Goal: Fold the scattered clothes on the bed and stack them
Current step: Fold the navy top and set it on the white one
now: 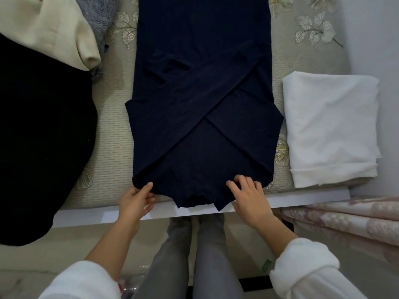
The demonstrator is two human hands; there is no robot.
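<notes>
- Left grip [138, 199]: thumb and fingers pinch near-left corner of navy garment [200, 104].
- Right grip [248, 197]: curled fingers pinch navy garment's near-right edge.
- Navy garment: flat on bed [112, 126], sleeves crossed.
- Folded white cloth [330, 126]: right of navy garment, apart.

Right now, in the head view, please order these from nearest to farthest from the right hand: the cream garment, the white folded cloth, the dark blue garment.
1. dark blue garment: in the middle, its near edge under the right hand.
2. white folded cloth: on the right side, apart from the hand.
3. cream garment: far away, at the upper left.
</notes>
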